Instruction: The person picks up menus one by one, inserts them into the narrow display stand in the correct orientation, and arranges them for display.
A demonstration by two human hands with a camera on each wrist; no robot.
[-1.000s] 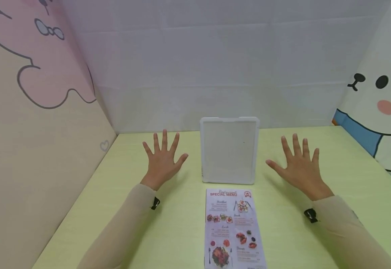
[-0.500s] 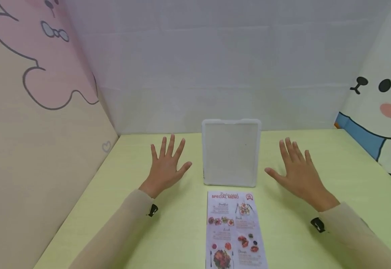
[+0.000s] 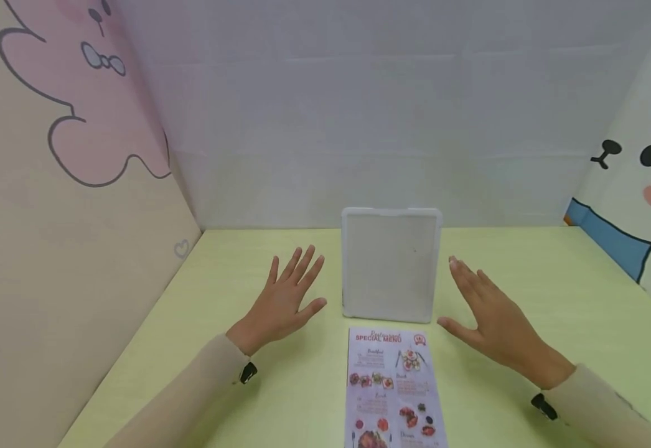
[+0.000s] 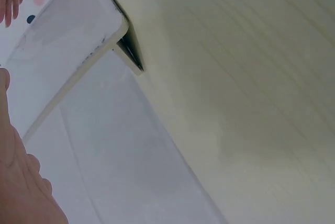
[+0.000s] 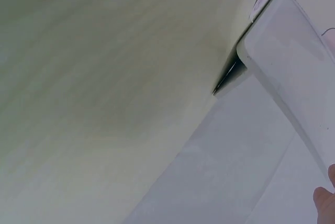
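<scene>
Here the left hand and right hand hover with fingers straight, holding nothing, flanking the white stand that seems propped upright on the table, behind the menu.

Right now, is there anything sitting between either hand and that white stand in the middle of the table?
Nothing visible. The left hand and right hand hover open on either side of the white stand, with only bare green table in the gaps. The menu lies flat in front of the stand, out of both paths.
</scene>
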